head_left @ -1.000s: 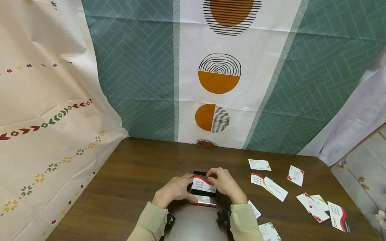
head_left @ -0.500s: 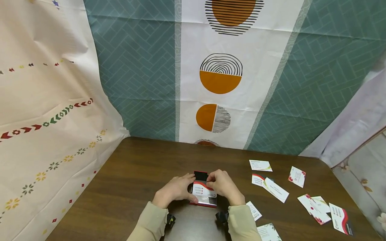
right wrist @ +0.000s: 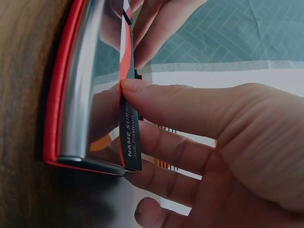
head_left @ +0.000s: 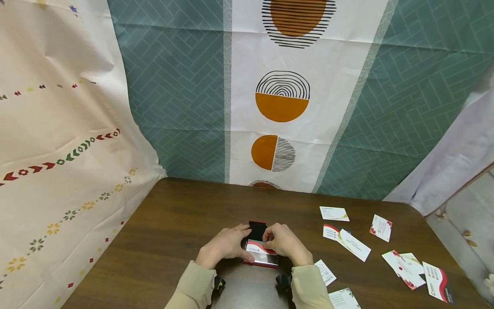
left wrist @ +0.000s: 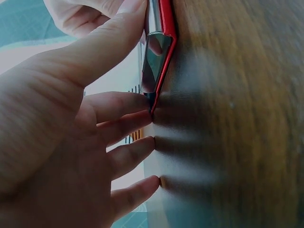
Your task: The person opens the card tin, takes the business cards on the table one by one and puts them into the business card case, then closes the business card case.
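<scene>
A red business card case [head_left: 266, 259] with a silver metal inside lies on the table, its black-lined lid [head_left: 257, 231] folded open away from me. My left hand [head_left: 224, 246] holds the case at its left side, thumb at the near edge and fingers toward the lid. My right hand [head_left: 286, 245] pinches a red, white and black business card [right wrist: 130, 137] between thumb and fingers. In the head view the card sits partly inside the case. The right wrist view shows it standing against the shiny metal tray [right wrist: 102, 85]. Whether other cards lie beneath is hidden.
Several business cards lie loose to the right, among them a white one [head_left: 334, 213], an overlapping pair [head_left: 354, 245], and a floral one [head_left: 381, 228]. Two more lie near my right sleeve, including a leafy card [head_left: 343, 299]. A patterned cloth [head_left: 185, 86] hangs behind the brown table [head_left: 185, 206].
The right hand has moved the card toward me, down into the case, baring more of the black lid lining. The left hand keeps its place on the case.
</scene>
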{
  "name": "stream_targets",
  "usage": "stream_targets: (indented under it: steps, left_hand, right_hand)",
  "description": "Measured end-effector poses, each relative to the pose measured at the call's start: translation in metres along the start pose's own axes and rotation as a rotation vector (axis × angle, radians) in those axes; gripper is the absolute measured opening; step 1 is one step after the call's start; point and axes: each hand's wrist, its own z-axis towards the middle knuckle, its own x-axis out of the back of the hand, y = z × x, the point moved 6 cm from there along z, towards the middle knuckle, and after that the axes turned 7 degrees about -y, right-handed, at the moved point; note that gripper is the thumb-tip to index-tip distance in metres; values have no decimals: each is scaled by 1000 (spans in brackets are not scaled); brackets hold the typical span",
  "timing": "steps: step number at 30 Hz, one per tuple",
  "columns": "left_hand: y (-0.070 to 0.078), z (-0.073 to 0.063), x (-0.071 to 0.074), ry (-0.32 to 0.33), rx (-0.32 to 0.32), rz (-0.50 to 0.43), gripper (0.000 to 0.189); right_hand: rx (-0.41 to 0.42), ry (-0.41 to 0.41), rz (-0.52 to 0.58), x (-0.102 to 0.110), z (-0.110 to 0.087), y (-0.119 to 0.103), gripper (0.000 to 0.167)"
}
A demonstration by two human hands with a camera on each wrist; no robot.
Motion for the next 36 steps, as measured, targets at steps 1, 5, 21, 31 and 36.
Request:
stream_targets:
  steps: [1, 5, 21, 31, 36]
  left_hand:
    - [0, 0, 0, 0, -1, 2, 88]
    - [0, 0, -1, 3, 1, 4, 88]
    - [-1, 1, -1, 11, 11, 5, 88]
    - [0, 0, 1, 2, 8, 8, 88]
    - [0, 0, 0, -1, 0, 5, 88]
  right_hand:
    - [4, -4, 3, 0, -1, 0, 12]
    - [13, -23, 11, -1, -1, -2, 11]
    - [16, -10, -23, -2, -1, -6, 19]
    - [-22, -15, -55, -4, 0, -6, 17]
    - [-41, 67, -54, 14, -7, -11, 19]
